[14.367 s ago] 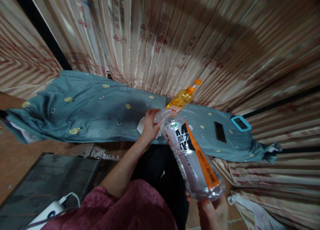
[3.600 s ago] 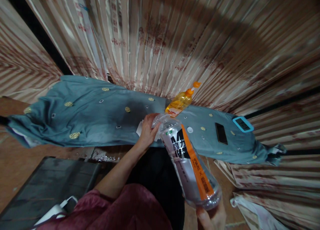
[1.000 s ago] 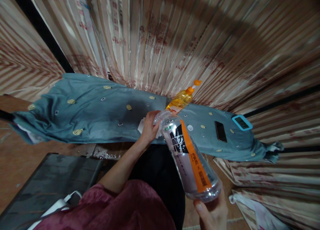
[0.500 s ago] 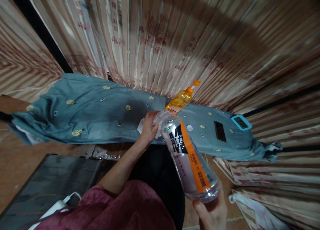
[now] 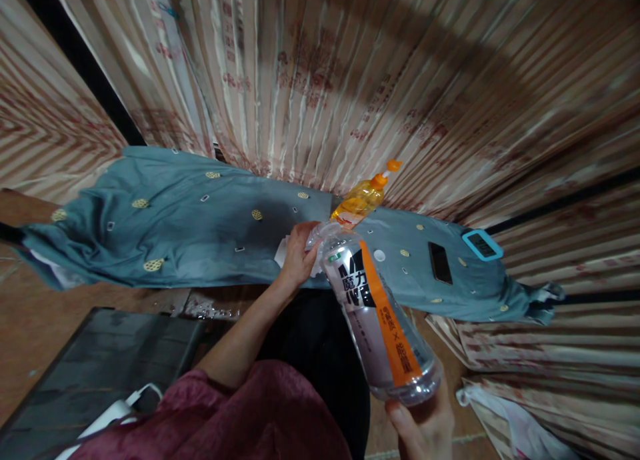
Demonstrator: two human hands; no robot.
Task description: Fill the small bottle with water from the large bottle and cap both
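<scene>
A large clear plastic bottle (image 5: 373,320) with a silver and orange label is tilted in front of me, its neck end pointing away. My right hand (image 5: 427,420) holds it by the base. At the neck end, my left hand (image 5: 299,257) has its fingers closed round clear plastic; I cannot tell whether that is the neck or a separate piece. No liquid shows inside the bottle. Just beyond stands a pump bottle (image 5: 357,203) of yellow-orange liquid with an orange top. Something white, like paper (image 5: 281,253), shows beside my left hand.
A blue-green patterned cloth (image 5: 190,227) covers the narrow table. On its right part lie a dark phone (image 5: 440,263), a blue-framed digital timer (image 5: 483,245) and a small white disc (image 5: 379,255). Striped curtains (image 5: 300,80) hang close behind. A dark box-like surface (image 5: 100,373) is at lower left.
</scene>
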